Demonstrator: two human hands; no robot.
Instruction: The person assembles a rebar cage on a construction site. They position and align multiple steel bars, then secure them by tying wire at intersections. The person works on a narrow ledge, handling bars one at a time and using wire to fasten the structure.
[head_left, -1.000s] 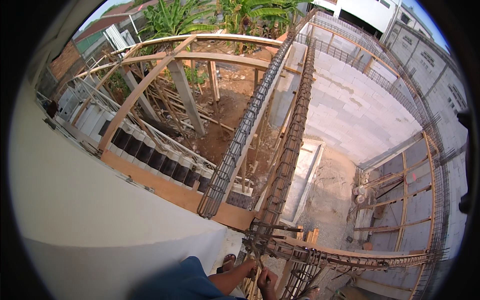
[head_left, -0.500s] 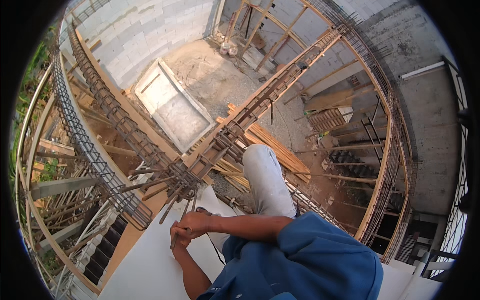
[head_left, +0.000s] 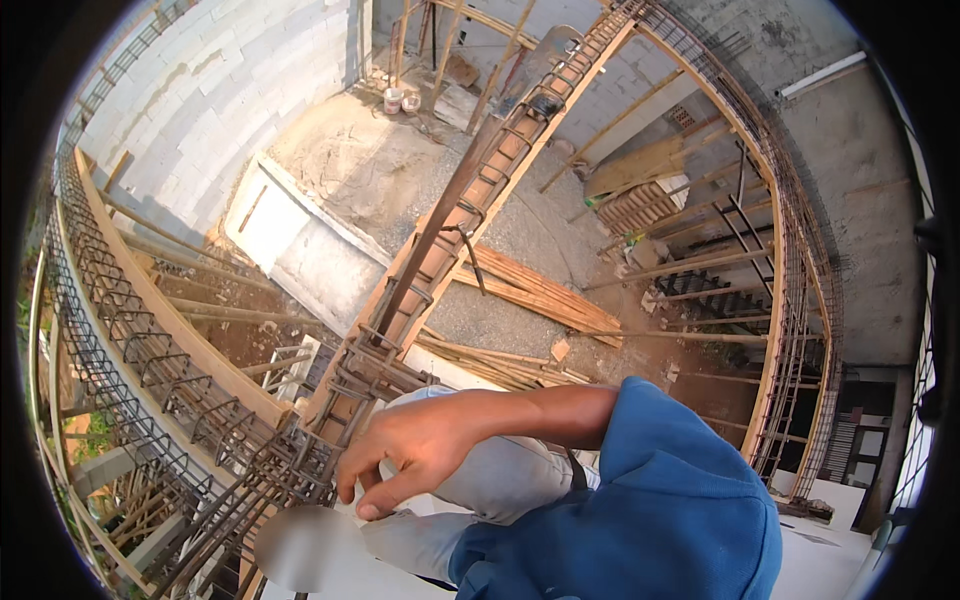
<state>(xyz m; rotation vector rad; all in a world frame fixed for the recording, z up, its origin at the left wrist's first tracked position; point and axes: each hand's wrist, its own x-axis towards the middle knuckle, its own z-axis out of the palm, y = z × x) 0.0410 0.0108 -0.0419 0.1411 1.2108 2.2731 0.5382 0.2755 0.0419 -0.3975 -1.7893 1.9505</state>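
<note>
My right hand (head_left: 415, 450) reaches leftward from a blue sleeve, over grey trousers (head_left: 480, 480). Its fingers bend downward, with a gap between thumb and fingers, and nothing shows in them. Just beyond the fingertips is a rebar joint (head_left: 290, 450), where several bars and stirrups cross. Whether the fingertips touch the steel, I cannot tell. My left hand is out of view. Below the right hand, a round blurred grey patch (head_left: 310, 548) cannot be made out.
A rebar cage in wooden formwork (head_left: 500, 165) runs far right, holding a long brown bar (head_left: 425, 245); a dark hooked piece (head_left: 472, 262) hangs from its side. Another cage (head_left: 165, 350) curves left. Far below lie timber planks (head_left: 545, 295) and a pale rectangular trough (head_left: 320, 255).
Both hands were together, closed around something thin. Now the right hand is apart with its fingers loosened, and the left has left the view. The view has shifted, with the joint lower left.
</note>
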